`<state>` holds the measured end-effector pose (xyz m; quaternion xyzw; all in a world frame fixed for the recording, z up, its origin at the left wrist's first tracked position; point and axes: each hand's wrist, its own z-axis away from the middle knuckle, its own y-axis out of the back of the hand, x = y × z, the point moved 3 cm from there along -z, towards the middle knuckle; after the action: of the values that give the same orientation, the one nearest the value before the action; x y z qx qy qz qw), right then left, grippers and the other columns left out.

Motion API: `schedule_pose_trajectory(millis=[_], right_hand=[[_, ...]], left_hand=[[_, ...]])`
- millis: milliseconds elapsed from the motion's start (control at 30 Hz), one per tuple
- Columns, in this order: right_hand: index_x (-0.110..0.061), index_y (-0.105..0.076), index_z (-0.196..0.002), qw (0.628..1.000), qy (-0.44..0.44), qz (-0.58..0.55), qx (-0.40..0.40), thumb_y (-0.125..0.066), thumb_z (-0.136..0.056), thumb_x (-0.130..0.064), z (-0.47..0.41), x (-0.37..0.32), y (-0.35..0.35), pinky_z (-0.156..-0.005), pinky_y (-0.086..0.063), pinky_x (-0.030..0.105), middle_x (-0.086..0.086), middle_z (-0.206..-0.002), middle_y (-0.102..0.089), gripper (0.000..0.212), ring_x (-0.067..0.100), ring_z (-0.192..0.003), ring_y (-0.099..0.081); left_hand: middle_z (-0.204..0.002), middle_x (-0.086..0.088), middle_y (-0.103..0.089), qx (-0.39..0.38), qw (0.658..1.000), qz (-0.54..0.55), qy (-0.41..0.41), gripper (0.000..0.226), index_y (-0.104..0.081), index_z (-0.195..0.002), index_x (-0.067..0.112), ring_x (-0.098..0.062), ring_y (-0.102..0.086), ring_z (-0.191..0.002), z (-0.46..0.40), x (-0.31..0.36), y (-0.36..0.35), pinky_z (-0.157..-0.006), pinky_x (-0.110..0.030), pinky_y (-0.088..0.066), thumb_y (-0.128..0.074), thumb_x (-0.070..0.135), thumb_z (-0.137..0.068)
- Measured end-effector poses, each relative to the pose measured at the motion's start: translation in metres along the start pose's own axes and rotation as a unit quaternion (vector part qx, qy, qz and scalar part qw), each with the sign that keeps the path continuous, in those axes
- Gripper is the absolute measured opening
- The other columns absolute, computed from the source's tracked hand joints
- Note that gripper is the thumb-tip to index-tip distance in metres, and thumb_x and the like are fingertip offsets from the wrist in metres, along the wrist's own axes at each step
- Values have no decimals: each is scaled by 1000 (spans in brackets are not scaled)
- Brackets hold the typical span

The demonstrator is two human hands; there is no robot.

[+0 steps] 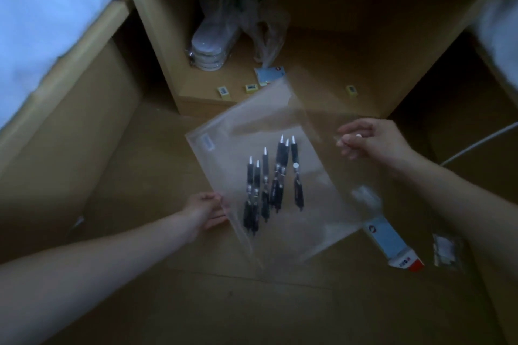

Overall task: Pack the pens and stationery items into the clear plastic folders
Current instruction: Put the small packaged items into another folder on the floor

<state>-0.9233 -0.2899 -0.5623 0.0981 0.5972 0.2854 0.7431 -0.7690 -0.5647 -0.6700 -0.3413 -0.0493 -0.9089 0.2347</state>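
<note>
Two bare forearms reach in from the bottom corners toward a clear plastic folder [280, 154] held flat between the hands over a tan floor [196, 302]. Nearest, the left hand [208, 211] pinches the folder's lower left edge, thumb on top and fingers curled beneath. Inside the folder lie several dark pens [272, 185] with pale tips — roughly seven, though the blur makes the count uncertain — bunched side by side near the middle, tips pointing away from the person. A small white snap button [295, 166] shows among them.

Off to the right, on the floor beside the folder's lower corner, sits a flattened blue-and-white package [391, 244] with a red end, and just past it a small crumpled clear wrapper [447, 252].

Farther up, the right hand [370, 138] grips the folder's open flap at its right edge, fingers curled, a white button [358, 136] visible at the fingertips.

Beyond the folder stands an open wooden shelf unit [168, 36]. On its bottom shelf lie three small yellow boxes [223, 91], a blue-and-white packet [270, 75], a stack of wrapped round discs [208, 50] and a crumpled clear bag [266, 28]. White bedding [42, 22] fills the upper left — everything is dim and soft.
</note>
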Motion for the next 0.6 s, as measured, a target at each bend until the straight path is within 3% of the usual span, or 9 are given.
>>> schedule_pose_trajectory(millis=[133, 267, 400, 600], right_hand=[[-16, -63, -100, 999, 1, 50, 9, -59, -89, -6, -3, -24, -1, -64, -55, 26, 7, -94, -69, 15, 20, -84, -68], [-15, -62, -103, 997, 22, 73, 14, -58, -89, -5, 0, -52, 5, -68, -55, 28, 7, -96, -67, 17, 21, -85, -67], [-24, -60, -92, 995, 38, 85, 24, -58, -89, -5, 9, -70, 18, -62, -53, 25, 4, -91, -67, 19, 17, -78, -66], [-22, -62, -97, 996, 40, 74, 33, -59, -89, -7, 12, -72, 33, -59, -50, 21, 1, -89, -67, 17, 14, -76, -66]], left_hand=[[-77, -11, -57, 19, 1000, -11, -6, 19, -45, -84, 9, -10, -60, -39, 12, 9, -7, -42, -20, -50, -38, 4, -101], [-76, -12, -57, 28, 998, -31, -36, 21, -49, -82, 7, -13, -61, -46, 19, 37, -11, -44, -20, -51, -40, 3, -101], [-79, -13, -58, 29, 999, -25, -31, 14, -52, -88, 5, -20, -60, -62, 31, 53, -15, -43, -19, -50, -43, 1, -99], [-85, -15, -61, -2, 999, -39, -37, 9, -56, -102, -1, -22, -59, -73, 32, 59, -26, -47, -18, -52, -54, 1, -93]])
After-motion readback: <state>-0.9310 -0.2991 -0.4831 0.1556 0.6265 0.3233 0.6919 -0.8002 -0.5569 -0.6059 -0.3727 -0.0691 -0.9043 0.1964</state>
